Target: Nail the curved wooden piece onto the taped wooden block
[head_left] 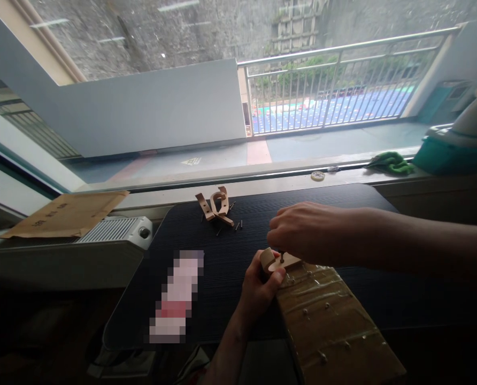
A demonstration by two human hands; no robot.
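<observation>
Brown paper envelope point(66, 214) lies flat at far left, and curved pale wooden offcuts point(216, 206) sit among small dark nails point(237, 225) on the black, grained tabletop point(206, 240). Nearer, the person's left hand point(258, 286) clamps a rounded wooden piece point(281, 262) on the end of a tape-glossed cardboard slab point(330, 321). The right hand point(306, 232) pinches a small dark pin point(281, 255) upright on that piece.

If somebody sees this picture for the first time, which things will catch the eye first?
First the two hands on the dark table: the left hand grips a small wooden piece at the corner of a taped cardboard board, and the right hand pinches a small pin over it. Behind them lies a pile of wooden parts with loose nails. A white railing runs outside the window.
</observation>
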